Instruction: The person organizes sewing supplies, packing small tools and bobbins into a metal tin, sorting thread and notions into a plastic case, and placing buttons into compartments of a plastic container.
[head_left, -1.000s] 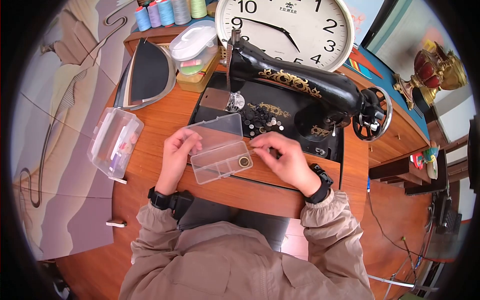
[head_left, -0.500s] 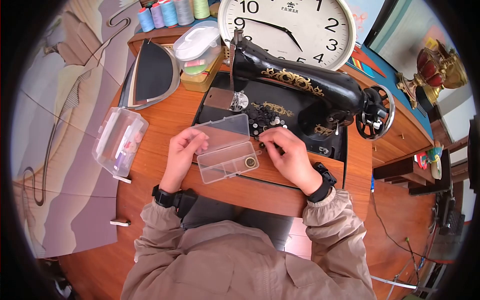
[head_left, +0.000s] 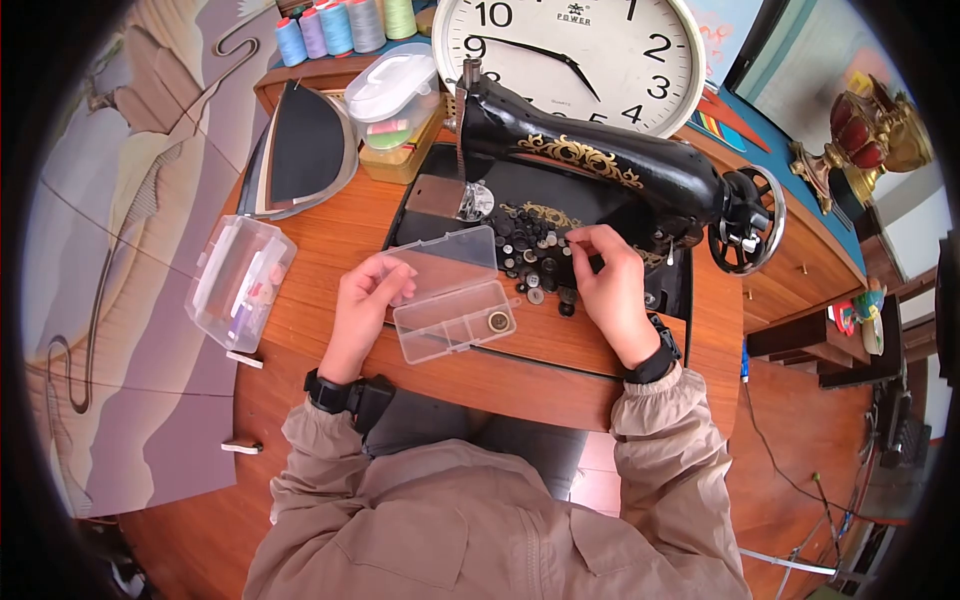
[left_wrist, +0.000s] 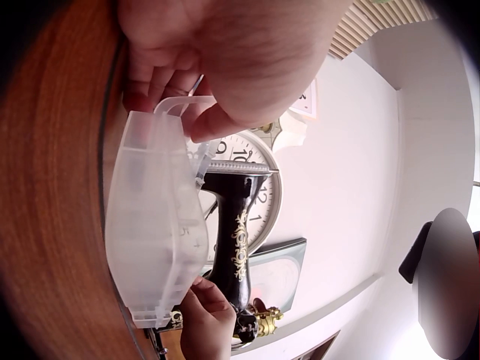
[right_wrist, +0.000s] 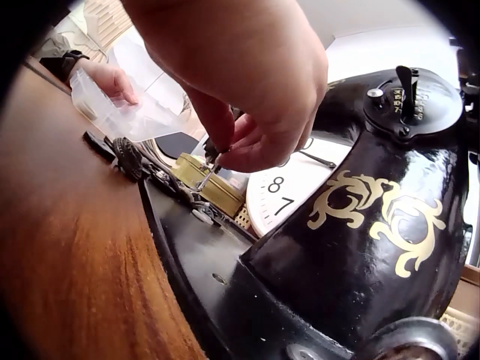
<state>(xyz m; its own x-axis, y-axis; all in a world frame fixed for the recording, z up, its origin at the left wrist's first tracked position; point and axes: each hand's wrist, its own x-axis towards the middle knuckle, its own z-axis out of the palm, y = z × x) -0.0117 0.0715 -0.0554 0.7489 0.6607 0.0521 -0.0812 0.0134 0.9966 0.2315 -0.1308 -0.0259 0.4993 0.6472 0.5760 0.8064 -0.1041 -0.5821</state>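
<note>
The left hand (head_left: 368, 305) holds the raised lid (head_left: 450, 262) of a clear compartment box (head_left: 425, 335) between thumb and fingers; in the left wrist view the thumb lies against the clear plastic (left_wrist: 150, 217). One round brass-toned button (head_left: 499, 321) lies in the box's right compartment. Beside the box, dark and pale buttons (head_left: 535, 280) are heaped on the sewing machine's bed and the table edge. At the heap's right side is the right hand (head_left: 612, 290), thumb and fingers pinched together. A small dark button (right_wrist: 213, 152) appears between the fingertips in the right wrist view.
The black sewing machine (head_left: 600, 160) stands behind the buttons, its handwheel (head_left: 748, 225) at right. Behind it is a large clock (head_left: 560, 90). A lidded clear box (head_left: 240, 285) sits left, with thread spools (head_left: 335, 28) at the back.
The right hand has moved from the box's right edge to the far right side of the button heap, uncovering more buttons. The left hand stays at the lid.
</note>
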